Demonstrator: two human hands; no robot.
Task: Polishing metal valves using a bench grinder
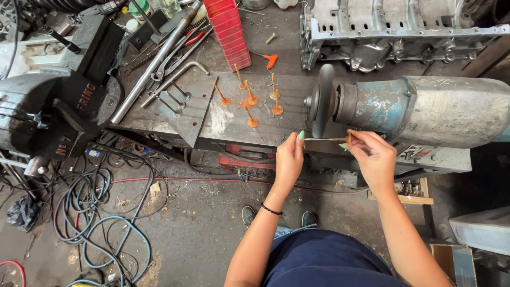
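Person is standing at a steel workbench (pixel 159 114), holding a rusty engine valve (pixel 326 139) level just below the grinding wheel (pixel 322 101) of a bench motor (pixel 425 109). The left hand (pixel 288 159) is pinching the stem end between thumb and fingertips, closed lightly around it, remaining fingers curled; the right hand (pixel 373 157) is gripping the head end, fingers wrapped close so the valve head itself is mostly hidden. Both grips are shut on the same valve, which is spanning the gap between the hands, just under the wheel's rim; whether it is touching the wheel I cannot tell. Judging from this, doing it well is meaning keeping the stem level and square to the wheel, rolling it evenly between the fingers, pressing lightly, and keeping fingertips back from the rim. Wrists are sitting about level, forearms reaching forward and slightly apart, elbows low near the body; a thin dark band is circling the left wrist. More rusty valves (pixel 249 101) are standing head-down on the bench top left of the wheel, near a stack of red trays (pixel 228 32). A long steel pipe (pixel 154 64) and a heavy vise (pixel 58 101) are lying further left; hoses (pixel 101 223) are coiling on the floor.
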